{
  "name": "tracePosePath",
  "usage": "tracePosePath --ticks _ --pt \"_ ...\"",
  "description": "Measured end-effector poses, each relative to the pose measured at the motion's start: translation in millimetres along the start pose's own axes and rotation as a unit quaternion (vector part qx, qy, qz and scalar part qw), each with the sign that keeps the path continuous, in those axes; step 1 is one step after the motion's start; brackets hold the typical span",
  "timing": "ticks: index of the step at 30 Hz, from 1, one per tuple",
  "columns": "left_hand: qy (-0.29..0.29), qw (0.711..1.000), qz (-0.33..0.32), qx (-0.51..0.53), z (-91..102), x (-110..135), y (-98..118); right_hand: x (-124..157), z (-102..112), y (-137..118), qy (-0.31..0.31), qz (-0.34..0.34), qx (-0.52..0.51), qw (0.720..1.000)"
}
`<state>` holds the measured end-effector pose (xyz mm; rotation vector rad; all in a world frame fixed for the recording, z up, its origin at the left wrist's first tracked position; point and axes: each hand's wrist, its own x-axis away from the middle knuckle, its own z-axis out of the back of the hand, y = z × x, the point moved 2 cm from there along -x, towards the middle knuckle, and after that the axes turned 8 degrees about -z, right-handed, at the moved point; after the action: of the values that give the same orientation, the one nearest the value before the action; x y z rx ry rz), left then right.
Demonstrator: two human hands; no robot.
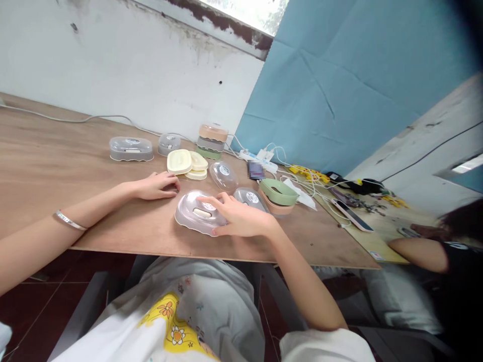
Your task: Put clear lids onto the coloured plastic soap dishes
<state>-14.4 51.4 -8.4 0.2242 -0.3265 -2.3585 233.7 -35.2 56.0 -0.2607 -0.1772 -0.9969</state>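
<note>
My right hand (237,216) rests on a clear plastic soap-box lid (194,213) near the table's front edge, fingers wrapped over its right rim. My left hand (156,186) lies on the wooden table (56,166) just left of that lid, fingers curled loosely with nothing seen in them. Cream-coloured soap-box trays (184,163) are stacked just beyond the left hand. Two more clear lids (223,176) (249,197) lie behind my right hand. A green ring-shaped base (279,192) sits on a tan one to the right.
A closed clear soap box (131,149) and a smaller one (169,144) stand farther back, beside a stack of coloured boxes (212,141). A power strip (260,158), cables and phones (350,213) lie at the right. Another person's arm (418,251) rests on the right table.
</note>
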Motion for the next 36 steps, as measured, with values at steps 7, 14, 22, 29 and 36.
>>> tracePosePath --ticks 7,14,22,29,36 --pt "0.001 1.000 -0.004 0.004 0.3 -0.6 0.0 -11.1 15.5 -10.4 0.001 0.001 0.093 0.996" --pt "-0.001 1.000 -0.007 0.007 0.4 -0.2 0.5 -18.8 10.0 -14.4 0.012 0.000 0.087 0.996" --pt "-0.003 1.000 -0.001 0.000 0.1 0.1 1.0 -12.3 -39.8 1.5 0.151 0.011 -0.144 0.978" --pt "-0.008 1.000 -0.003 -0.007 1.3 -1.0 0.5 3.6 -87.7 -20.4 0.358 -0.084 -0.247 0.896" --pt "-0.014 1.000 -0.004 -0.011 0.5 -1.6 -1.1 31.7 -77.0 -17.4 0.608 -0.149 -0.235 0.743"
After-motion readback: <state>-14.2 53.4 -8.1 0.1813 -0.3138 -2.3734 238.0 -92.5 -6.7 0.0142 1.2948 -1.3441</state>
